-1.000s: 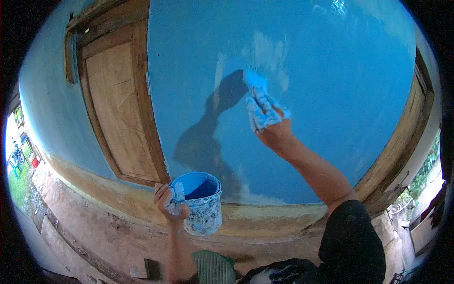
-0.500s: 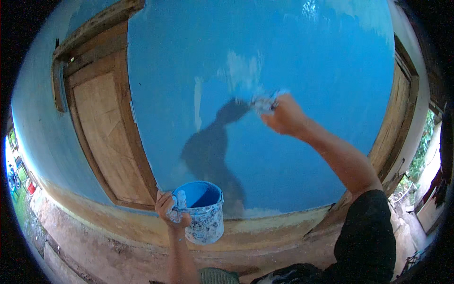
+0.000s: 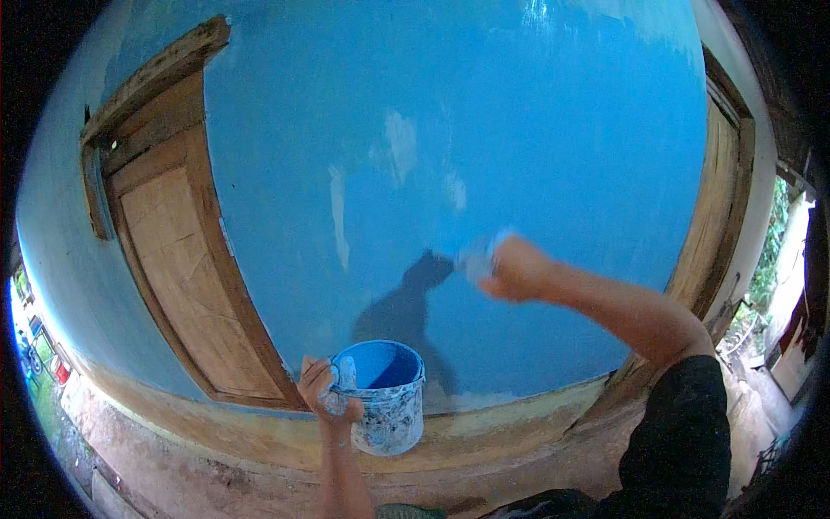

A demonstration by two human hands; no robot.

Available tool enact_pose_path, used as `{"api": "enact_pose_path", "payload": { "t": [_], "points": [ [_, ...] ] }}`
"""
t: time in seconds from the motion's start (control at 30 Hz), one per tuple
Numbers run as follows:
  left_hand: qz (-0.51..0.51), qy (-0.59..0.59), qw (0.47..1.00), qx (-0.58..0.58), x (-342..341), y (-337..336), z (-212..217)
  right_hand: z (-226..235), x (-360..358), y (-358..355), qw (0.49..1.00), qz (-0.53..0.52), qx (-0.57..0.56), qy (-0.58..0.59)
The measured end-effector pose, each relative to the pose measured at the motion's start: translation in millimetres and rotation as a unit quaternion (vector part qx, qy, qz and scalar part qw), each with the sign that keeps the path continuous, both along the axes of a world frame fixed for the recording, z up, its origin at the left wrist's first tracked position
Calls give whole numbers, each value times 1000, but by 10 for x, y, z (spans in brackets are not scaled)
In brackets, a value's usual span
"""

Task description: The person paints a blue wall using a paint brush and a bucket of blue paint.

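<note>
My left hand (image 3: 330,391) is closed on the rim side of a white, paint-spattered bucket (image 3: 389,428), its fingers smeared with pale blue. Blue paint shows inside the bucket, which hangs upright low in front of the wall. My right hand (image 3: 519,270) grips a paintbrush (image 3: 475,258), blurred by motion and coated in pale paint, against the blue wall (image 3: 562,173). Thinly covered, paler patches (image 3: 399,145) show above and left of the brush. A shadow of my arm and the brush falls on the wall beside it.
A wooden door (image 3: 177,233) with a rough frame stands to the left, and another wooden door (image 3: 696,208) to the right. Along the wall's foot runs a yellowish bare base (image 3: 501,417). A red bucket (image 3: 60,370) sits outside at the far left.
My right hand with the paintbrush has swept down the wall, leaving blue over part of the pale patch. The view has shifted slightly; the bucket stays in my left hand.
</note>
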State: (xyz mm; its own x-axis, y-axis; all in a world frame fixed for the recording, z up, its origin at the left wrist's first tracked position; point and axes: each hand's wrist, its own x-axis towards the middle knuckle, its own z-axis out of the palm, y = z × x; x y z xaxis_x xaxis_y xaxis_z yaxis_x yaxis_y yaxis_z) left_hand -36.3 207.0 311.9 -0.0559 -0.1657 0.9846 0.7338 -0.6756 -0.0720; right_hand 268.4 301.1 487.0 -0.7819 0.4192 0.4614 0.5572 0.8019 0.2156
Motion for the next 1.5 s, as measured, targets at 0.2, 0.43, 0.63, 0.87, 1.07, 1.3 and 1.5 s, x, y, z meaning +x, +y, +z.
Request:
{"api": "enact_pose_path", "payload": {
  "t": [0.2, 0.43, 0.63, 0.87, 1.07, 1.3, 1.5],
  "points": [
    [14, -1, 1000, 22, -2, 49, -22, 670, 19, 187, 914, 44, 369, 160],
    [-33, -78, 995, -61, 55, -1, -42, -89, -162, -46, 961, 91, 252, -60],
    [-22, -72, 995, 62, 118, 94, 67, 600, 11, 12, 984, -36, 147, 97],
    [-55, -26, 998, -10, -19, 69, -41, -251, -166, 42, 948, -25, 312, -55],
    [-48, -23, 997, -57, -58, 57, -116, 365, 86, 119, 991, -38, 107, 73],
    [14, -40, 997, -66, -62, 15, -78, -345, -171, 165, 939, 11, 331, -91],
    [-16, -43, 999, -30, 82, -40, 66, -139, -194, 193, 999, 22, -24, 44]
  ]
}}
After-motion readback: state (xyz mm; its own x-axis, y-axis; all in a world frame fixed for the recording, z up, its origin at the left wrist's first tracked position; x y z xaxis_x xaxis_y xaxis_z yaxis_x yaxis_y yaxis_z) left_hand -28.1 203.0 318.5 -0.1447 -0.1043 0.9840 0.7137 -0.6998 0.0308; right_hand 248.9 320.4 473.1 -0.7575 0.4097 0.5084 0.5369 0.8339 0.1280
